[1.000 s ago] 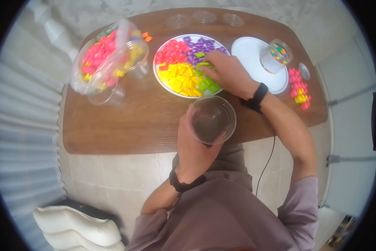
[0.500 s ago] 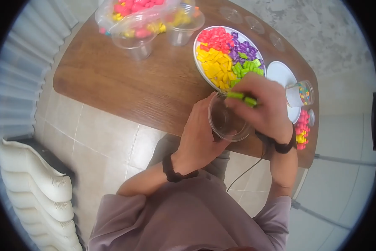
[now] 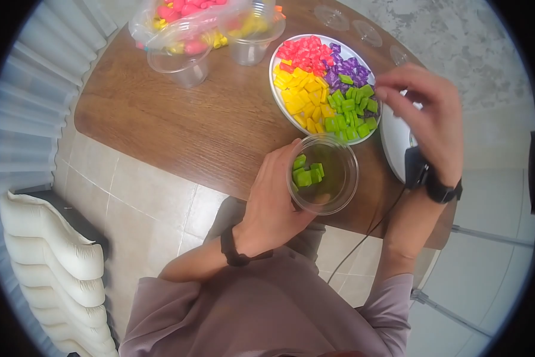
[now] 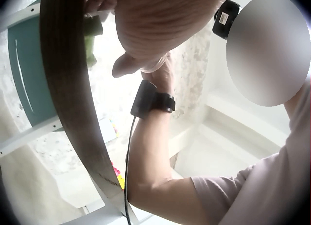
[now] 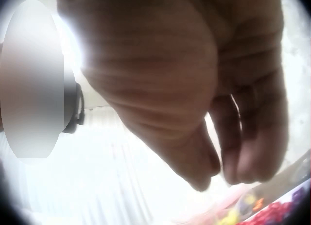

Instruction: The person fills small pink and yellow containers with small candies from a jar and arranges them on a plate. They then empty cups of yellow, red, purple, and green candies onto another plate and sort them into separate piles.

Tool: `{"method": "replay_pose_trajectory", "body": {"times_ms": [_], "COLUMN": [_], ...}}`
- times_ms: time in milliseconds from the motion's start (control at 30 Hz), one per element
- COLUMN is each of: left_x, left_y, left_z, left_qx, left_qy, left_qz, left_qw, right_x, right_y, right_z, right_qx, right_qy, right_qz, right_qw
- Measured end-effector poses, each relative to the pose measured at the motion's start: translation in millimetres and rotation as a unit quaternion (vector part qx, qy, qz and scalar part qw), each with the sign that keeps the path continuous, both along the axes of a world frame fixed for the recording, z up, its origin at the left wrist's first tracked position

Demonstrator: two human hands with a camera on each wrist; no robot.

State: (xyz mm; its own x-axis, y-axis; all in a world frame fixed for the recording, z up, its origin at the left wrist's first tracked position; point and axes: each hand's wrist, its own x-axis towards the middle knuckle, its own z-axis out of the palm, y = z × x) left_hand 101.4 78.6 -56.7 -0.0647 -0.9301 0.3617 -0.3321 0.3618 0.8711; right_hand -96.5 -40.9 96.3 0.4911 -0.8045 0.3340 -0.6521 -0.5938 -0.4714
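Note:
A clear plastic cup (image 3: 339, 199) with several green wrapped pieces (image 3: 308, 175) at its bottom is gripped by my left hand (image 3: 274, 193), near the table's front edge. My right hand (image 3: 428, 110) is raised over the right rim of the round plate, fingers relaxed and apart from the thumb, holding nothing. On that plate (image 3: 277, 95) lie red, purple, yellow and green pieces (image 3: 351, 113) in separate groups. In the right wrist view the empty right hand (image 5: 194, 79) points its fingers downward. The left wrist view shows the left hand (image 4: 160, 21) close up.
Two clear cups (image 3: 190, 74) and a plastic bag of pink and yellow pieces (image 3: 187, 9) stand at the back left. A white plate (image 3: 392, 146) lies partly under the right arm. Clear lids (image 3: 367, 33) lie along the far edge. A black cable (image 3: 368, 235) hangs by the right wrist.
Green pieces that my right hand held over the cup now lie inside it. The right hand has moved up and right, away from the cup. My left hand still holds the cup.

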Motion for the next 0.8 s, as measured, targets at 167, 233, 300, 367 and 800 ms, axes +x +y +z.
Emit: {"method": "replay_pose_trajectory", "body": {"times_ms": [167,233,300,367,800], "left_x": [3,-3,-8,-11,-14], "left_y": [-4,1,2,1,2], "left_z": [0,1,0,-2,-3], "left_qx": [0.027,0.025,0.023,0.012,0.004], "left_qy": [-0.025,-0.022,-0.019,0.001,0.013], "left_qz": [-0.052,-0.027,-0.002,0.008,0.003], "left_qw": [0.998,0.999,1.000,1.000,1.000], "right_x": [-26,-35,-41,-44,-37], "right_y": [-36,-45,-52,-58,-60], "right_z": [-18,-35,-49,-62,-73], "right_qx": [0.076,0.033,0.021,0.011,-0.027], "right_qy": [0.051,0.110,0.130,0.152,0.153], "right_qz": [-0.060,-0.014,-0.004,0.005,0.068], "right_qw": [0.994,0.993,0.991,0.988,0.986]}}
